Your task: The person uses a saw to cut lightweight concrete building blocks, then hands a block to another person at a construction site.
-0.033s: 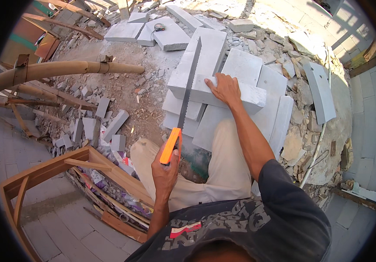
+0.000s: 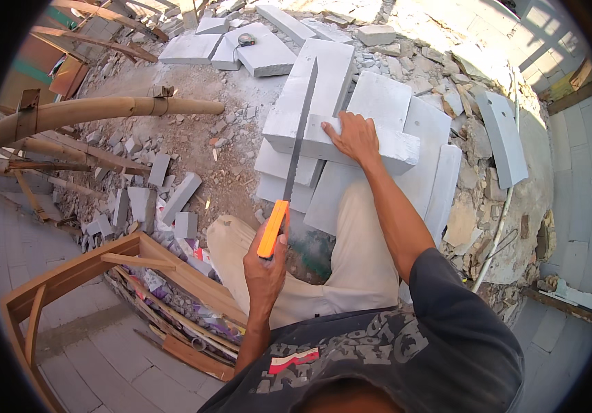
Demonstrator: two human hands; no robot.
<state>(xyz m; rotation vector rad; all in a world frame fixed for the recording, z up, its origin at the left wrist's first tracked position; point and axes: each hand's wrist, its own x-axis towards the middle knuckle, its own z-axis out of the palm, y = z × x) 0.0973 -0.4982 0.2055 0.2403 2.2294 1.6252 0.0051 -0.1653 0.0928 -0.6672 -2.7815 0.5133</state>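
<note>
My left hand [image 2: 265, 272] is closed around the orange handle of a handsaw [image 2: 301, 131]. Its long toothed blade points away from me and lies across a pale grey lightweight concrete block [image 2: 327, 76]. A second long block [image 2: 378, 150] lies crosswise at the near end of that block, to the right of the blade. My right hand [image 2: 356, 140] grips this crosswise block from above, its fingers bent over the top and the thumb out to the left. How deep the blade sits in the block I cannot tell. More slabs [image 2: 337, 199] are stacked underneath.
Pale slabs [image 2: 261, 51] lie farther off, a tape measure [image 2: 246, 40] on one. Block offcuts [image 2: 182, 196] and rubble are scattered at left. A curved wooden pole [image 2: 110, 113] juts in there, above a wooden frame [image 2: 69, 272]. At right, one slab [image 2: 502, 138] leans beside a thin pipe [image 2: 495, 248].
The view has shifted very slightly. My left hand and the saw handle have moved a little, while my right hand stays on the block.
</note>
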